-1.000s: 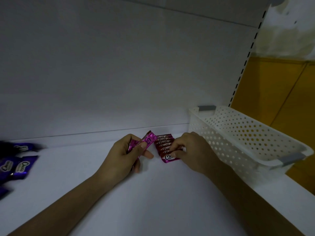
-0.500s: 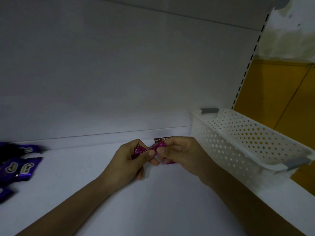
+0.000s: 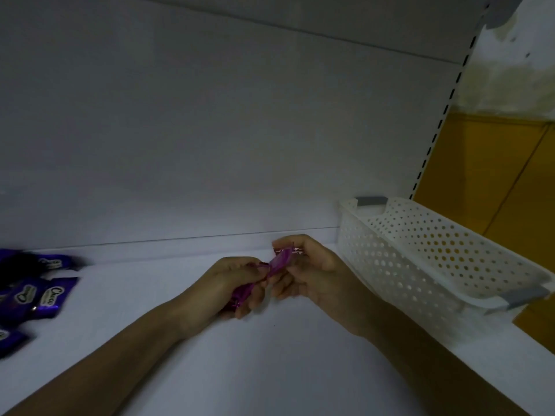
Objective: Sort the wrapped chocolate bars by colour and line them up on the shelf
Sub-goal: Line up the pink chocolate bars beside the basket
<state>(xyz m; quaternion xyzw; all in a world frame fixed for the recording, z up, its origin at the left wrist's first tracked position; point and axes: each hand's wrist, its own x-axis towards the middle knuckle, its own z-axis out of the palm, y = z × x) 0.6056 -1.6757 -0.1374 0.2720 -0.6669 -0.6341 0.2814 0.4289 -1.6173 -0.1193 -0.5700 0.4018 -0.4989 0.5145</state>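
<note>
Head view: over the middle of the shelf (image 3: 270, 370), the left hand (image 3: 231, 283) curls its fingers round a pink bar (image 3: 279, 262). The right hand (image 3: 312, 271) pinches the far end. The shiny wrapper could slip and land crooked.

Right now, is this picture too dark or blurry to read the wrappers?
Head view: dim, brightest on the back wall. The purple bars at the left edge are shadowed and smeared, one logo legible. The pink bar gripped by left hand and right hand is soft, print unreadable. Wide-angle distortion slants the shelf upright.
</note>
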